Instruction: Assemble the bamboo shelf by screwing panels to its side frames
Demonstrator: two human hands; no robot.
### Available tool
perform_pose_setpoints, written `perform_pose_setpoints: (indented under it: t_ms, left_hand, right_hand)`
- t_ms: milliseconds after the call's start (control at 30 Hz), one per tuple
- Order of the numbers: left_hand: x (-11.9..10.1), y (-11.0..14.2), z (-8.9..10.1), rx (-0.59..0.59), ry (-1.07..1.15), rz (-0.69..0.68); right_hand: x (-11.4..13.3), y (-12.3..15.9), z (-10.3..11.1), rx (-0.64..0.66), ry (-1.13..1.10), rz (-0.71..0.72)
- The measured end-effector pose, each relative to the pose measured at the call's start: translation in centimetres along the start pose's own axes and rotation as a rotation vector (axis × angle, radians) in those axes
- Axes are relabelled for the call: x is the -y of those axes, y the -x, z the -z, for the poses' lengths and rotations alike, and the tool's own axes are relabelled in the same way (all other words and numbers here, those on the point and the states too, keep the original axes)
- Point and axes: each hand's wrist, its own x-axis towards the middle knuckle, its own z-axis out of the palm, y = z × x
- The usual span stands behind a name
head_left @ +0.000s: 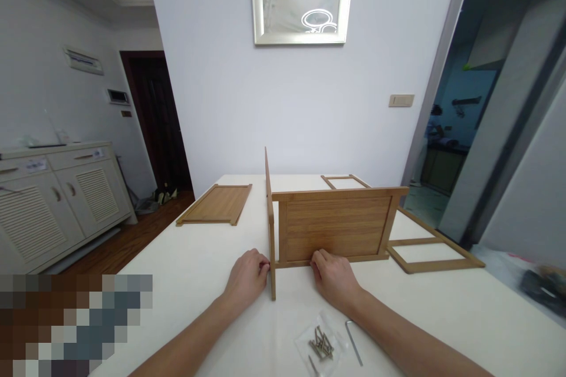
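Upright panel (271,238) stands between left hand (248,274), curled against it, and right hand (335,278), gripping a wider panel (338,225).

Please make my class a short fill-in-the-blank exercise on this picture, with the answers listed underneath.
1. The hand nearest the edge-on board is the person's ____ one.
2. The other hand is at the ____ edge of the upright wide panel.
3. In the picture, the hex key lies to the ____ of the screws.
4. The tabletop is ____ in colour.

Missing words: left; bottom; right; white.
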Motion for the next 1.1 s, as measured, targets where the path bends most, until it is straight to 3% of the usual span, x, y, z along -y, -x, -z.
perform_pose_setpoints:
  t_ms: [467,833,1100]
  left_hand:
    - [0.29,-0.91,-0.64,0.003,0.145,0.147]
    - [-0.34,-0.26,-0.09,-0.008,0.019,0.064]
    - [0.09,-0.62,-0.67,0.001,0.021,0.103]
  right_hand:
    - [0.08,-0.01,0.14,0.004,0.006,0.004]
    - [0.12,-0.04,0.28,0.019,0.005,-0.007]
    - [0.08,-0.07,0.19,0.032,0.002,-0.006]
